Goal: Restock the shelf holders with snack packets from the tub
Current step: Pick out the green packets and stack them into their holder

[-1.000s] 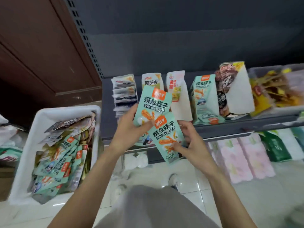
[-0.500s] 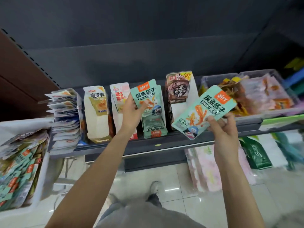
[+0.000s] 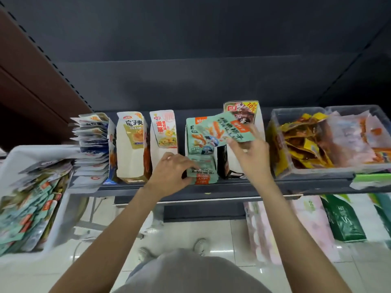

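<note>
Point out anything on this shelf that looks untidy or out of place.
The white packets at the shelf's left end sit as a loose, fanned stack outside any holder, overhanging the shelf edge, unlike the upright cartons beside them.

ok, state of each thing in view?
Left hand: on the teal holder's front packets.
Right hand: pinching a teal packet, tilted over the holder.
Teal holder: partly filled.
Tub: holding many packets.
Clear bins: loosely filled.
</note>
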`<state>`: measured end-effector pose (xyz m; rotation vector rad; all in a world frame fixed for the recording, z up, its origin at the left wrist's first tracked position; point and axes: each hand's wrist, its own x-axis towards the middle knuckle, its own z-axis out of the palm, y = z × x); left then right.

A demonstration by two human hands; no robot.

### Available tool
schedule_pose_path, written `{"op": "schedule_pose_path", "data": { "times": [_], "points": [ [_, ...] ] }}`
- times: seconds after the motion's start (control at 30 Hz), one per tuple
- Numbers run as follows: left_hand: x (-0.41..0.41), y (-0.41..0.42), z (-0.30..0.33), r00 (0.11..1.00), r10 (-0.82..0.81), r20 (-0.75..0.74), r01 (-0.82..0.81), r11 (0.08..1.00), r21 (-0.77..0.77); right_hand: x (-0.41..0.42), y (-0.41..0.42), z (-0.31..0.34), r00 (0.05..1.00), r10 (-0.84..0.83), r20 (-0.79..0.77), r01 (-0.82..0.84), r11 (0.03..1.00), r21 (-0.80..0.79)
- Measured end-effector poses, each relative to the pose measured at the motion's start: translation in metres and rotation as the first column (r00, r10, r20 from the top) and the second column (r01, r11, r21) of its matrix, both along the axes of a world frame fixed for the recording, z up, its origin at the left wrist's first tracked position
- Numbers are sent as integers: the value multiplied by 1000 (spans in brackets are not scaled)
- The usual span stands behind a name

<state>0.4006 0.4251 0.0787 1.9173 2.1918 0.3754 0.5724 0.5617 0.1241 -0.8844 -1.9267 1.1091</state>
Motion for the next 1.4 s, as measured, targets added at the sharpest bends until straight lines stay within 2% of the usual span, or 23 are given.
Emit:
{"op": "schedule_pose_path", "data": {
  "times": [0.07, 0.17, 0.23, 0.33, 0.4, 0.53, 0.57, 0.67, 0.77, 0.83, 0.93, 1.0, 1.07, 1.1, 1.17, 1.27, 1.33, 1.4],
  "points": [
    [3, -3, 1, 999, -4, -35, 5, 1000, 18, -22, 0, -11, 961, 108, 255, -167, 961, 221],
    [5, -8, 1, 1000, 5, -26, -4, 998, 62, -38, 0, -25, 880, 125, 458, -331, 853, 403],
    [5, -11, 1, 1000, 20, 3, -21, 997, 76, -36, 2, -33, 827, 104, 553, -387, 818, 425],
    [6, -14, 0, 998, 39, 52, -43, 995, 88, -29, 4, -41, 801, 10, 598, -368, 796, 480],
    [6, -15, -1, 996, 38, 78, -45, 994, 95, -24, 2, -41, 768, 10, 640, -415, 769, 486],
    [6, -21, 4, 993, 52, 104, -65, 990, 128, -10, 0, -31, 652, 129, 747, -503, 811, 299],
    [6, -25, 8, 990, 65, 122, -84, 985, 150, -6, -2, -26, 658, 173, 733, -495, 833, 248],
    [1, -44, 24, 971, 128, 199, -178, 950, 256, -1, -18, -6, 825, 256, 503, -402, 892, 206],
    [-14, -77, 35, 929, 244, 276, -342, 852, 397, -22, -53, 11, 908, 292, 300, -362, 907, 214],
    [-29, -109, 37, 867, 348, 357, -490, 729, 479, -52, -84, 16, 897, 372, 238, -415, 894, 169],
    [-55, -167, 32, 709, 489, 508, -704, 464, 537, -106, -136, 9, 817, 513, 261, -556, 822, 124],
    [-79, -212, 21, 588, 560, 583, -802, 314, 508, -145, -175, 0, 739, 610, 285, -654, 752, 86],
    [-110, -259, 5, 428, 664, 614, -894, 208, 398, -185, -214, -11, 650, 692, 314, -742, 667, 63],
    [-129, -283, -5, 350, 732, 585, -929, 187, 320, -206, -234, -19, 601, 724, 338, -779, 625, 45],
    [-169, -327, -29, 251, 855, 454, -968, 211, 138, -247, -269, -36, 511, 760, 402, -826, 563, -15],
    [-226, -377, -57, 212, 919, 332, -958, 263, -117, -308, -312, -65, 438, 766, 471, -829, 547, -118],
    [-257, -395, -73, 248, 928, 278, -933, 306, -189, -343, -331, -84, 428, 730, 532, -806, 575, -140],
    [-280, -402, -86, 325, 923, 207, -901, 368, -230, -373, -344, -103, 432, 673, 600, -764, 627, -153]
  ]
}}
